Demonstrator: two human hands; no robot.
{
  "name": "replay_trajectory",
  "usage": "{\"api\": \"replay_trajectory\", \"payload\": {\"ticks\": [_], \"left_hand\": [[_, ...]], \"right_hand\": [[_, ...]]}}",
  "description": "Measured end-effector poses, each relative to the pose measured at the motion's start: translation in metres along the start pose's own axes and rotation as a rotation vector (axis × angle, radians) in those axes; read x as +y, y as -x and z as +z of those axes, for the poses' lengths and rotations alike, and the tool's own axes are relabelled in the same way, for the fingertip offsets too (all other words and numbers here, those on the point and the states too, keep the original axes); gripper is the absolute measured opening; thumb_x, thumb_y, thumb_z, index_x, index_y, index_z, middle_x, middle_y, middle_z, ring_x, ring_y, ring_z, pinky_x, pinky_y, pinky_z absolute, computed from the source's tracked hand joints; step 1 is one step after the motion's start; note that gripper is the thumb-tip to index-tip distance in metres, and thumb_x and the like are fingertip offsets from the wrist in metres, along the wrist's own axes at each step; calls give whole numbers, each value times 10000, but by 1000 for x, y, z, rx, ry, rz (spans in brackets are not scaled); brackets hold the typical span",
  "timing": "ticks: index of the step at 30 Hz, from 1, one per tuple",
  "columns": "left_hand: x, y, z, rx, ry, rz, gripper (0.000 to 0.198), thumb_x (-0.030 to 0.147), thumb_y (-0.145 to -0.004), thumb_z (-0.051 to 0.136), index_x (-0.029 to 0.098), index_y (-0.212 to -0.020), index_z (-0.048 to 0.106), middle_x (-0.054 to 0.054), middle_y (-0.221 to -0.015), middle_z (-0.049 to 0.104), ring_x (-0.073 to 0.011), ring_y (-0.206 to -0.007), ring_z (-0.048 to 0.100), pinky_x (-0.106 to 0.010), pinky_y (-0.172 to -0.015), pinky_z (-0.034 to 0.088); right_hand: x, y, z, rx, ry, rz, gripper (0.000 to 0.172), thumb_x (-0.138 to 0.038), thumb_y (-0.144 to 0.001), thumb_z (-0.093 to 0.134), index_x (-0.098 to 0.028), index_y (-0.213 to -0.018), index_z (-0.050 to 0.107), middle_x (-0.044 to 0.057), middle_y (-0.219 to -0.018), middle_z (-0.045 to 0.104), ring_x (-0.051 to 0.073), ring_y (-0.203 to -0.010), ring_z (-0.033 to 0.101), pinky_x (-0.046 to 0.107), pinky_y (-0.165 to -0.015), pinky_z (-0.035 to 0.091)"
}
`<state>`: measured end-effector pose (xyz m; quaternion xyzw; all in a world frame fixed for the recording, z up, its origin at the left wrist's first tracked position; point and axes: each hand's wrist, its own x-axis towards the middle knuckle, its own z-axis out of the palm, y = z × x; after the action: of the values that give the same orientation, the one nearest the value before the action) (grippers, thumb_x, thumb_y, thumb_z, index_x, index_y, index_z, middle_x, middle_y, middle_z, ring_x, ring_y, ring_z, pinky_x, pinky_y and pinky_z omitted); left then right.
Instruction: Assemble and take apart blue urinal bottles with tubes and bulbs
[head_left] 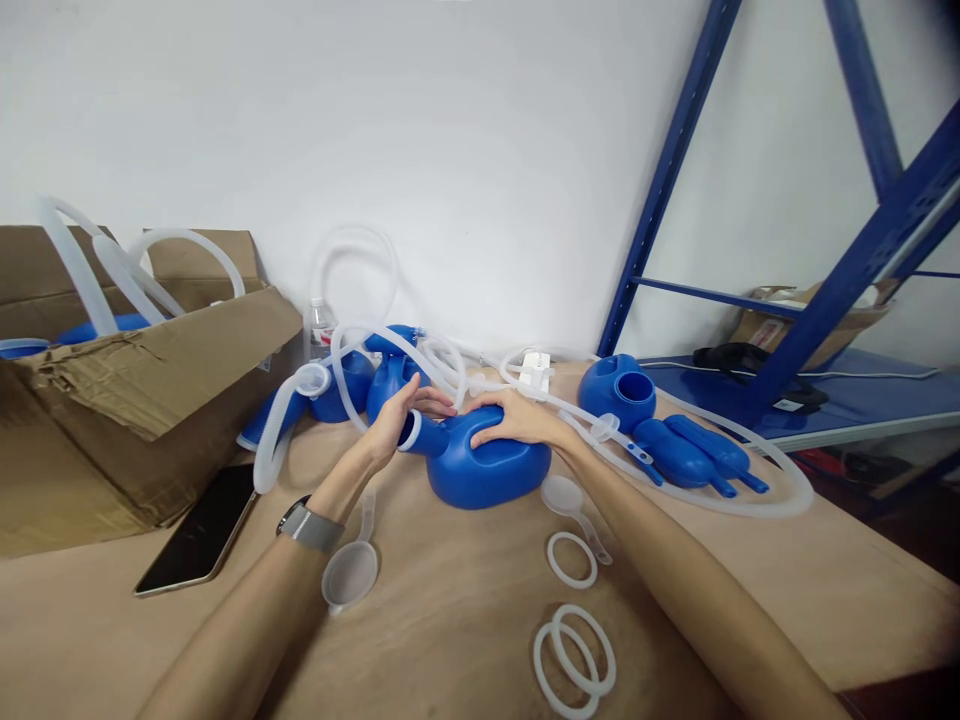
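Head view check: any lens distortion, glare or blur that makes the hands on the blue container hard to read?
Head view: wide-angle bending bows the blue shelf frame and stretches both forearms; light is soft and even, no glare; left hand and right hand on the blue container stay sharp.

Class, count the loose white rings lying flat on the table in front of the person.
3. One single ring lies beside the clear cap; two overlapping rings lie nearer the camera. More may be hidden under the tubes.
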<state>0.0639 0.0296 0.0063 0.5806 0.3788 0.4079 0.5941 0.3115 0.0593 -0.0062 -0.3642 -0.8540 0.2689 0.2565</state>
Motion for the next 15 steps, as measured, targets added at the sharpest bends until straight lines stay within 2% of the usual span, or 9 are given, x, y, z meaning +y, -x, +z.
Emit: {"api": "replay_trajectory", "payload": {"ticks": [5,7,10,13,15], "left_hand": [[-2,1,-11,-65,46,-29,681,821,-784,587,166,-892,741,-170,-1086,788,-376,-1112,697,-433,-914,545],[-3,0,-20,-27,16,-79,689,826,-777,584,167,-911,735,-167,-1107,784,-366,-1092,704,-422,-886,552],[3,0,-35,105,-134,-117,662,792,-791,600,169,-973,727,-162,-1152,773,-355,-1082,707,-403,-832,558],[17,4,-44,143,-196,-72,613,736,-798,640,171,-1027,710,-170,-1177,763,-350,-1098,705,-400,-836,566],[26,10,-43,123,-198,-50,609,729,-791,647,173,-1036,703,-170,-1169,763,-346,-1086,709,-409,-853,569]], "right_hand": [[-3,4,-1,1,45,33,550,-587,-702,881,-275,-1146,786,14,-1135,786,287,-1063,725,383,-961,551],[-4,5,-2,-2,75,26,550,-604,-721,865,-278,-1157,783,17,-1143,786,291,-1069,725,382,-963,548],[-7,5,-5,-28,134,5,541,-623,-793,806,-283,-1211,765,33,-1210,766,297,-1129,706,394,-1019,528],[-13,13,-13,-52,221,-14,688,-639,-843,755,-285,-1422,643,83,-1404,665,336,-1334,586,467,-1166,422],[-17,30,-20,-15,269,31,873,-668,-853,729,-295,-1590,446,117,-1574,512,376,-1491,416,538,-1241,307]]}}
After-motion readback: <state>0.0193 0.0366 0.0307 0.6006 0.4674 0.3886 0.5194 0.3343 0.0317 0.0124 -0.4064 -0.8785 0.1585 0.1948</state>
